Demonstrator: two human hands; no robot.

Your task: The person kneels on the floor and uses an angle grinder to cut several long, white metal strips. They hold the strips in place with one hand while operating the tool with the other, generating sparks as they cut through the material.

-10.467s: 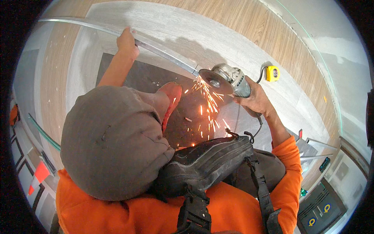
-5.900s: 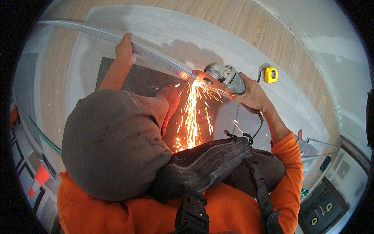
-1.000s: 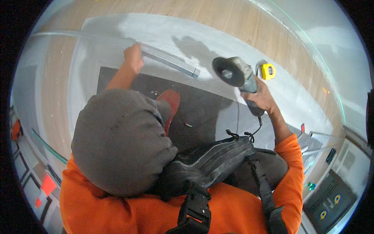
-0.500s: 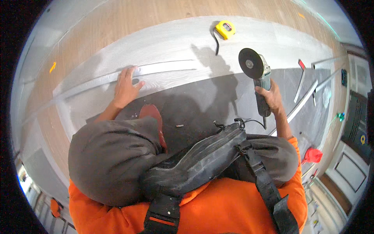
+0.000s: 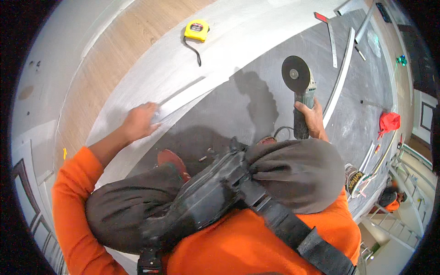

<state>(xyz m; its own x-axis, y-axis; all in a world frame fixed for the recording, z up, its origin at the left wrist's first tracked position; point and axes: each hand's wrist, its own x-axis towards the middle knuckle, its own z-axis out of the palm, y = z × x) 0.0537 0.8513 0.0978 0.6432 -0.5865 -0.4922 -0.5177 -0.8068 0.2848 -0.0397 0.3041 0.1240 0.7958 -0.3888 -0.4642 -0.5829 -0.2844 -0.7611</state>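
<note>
My right hand (image 5: pixel 312 120) is wrapped round the body of an angle grinder (image 5: pixel 301 101), held upright with its dark cutting disc at the top. The disc faces me and stands apart from the other things. On the left, my left hand (image 5: pixel 141 122) is closed at the near end of a white strip (image 5: pixel 192 97). The fingertips are partly hidden there. This strip lies on the pale board (image 5: pixel 137 75), its far end reaching the edge of the dark grey floor. A yellow tape measure (image 5: pixel 197 30) with a black wrist strap rests on the board beyond.
Right of the grinder lies a long white strip (image 5: pixel 341 78), with a try square (image 5: pixel 332 41) and a marker (image 5: pixel 360 53) nearby. A red bag (image 5: pixel 389 123) and a tub (image 5: pixel 354 181) are farther right. Ladders (image 5: pixel 410 192) stand at the right edge.
My view has turned to the right. My left hand has gone from lying spread on the white strip to closing at its end, and the strip is angled more steeply. The grinder stays in my right hand.
</note>
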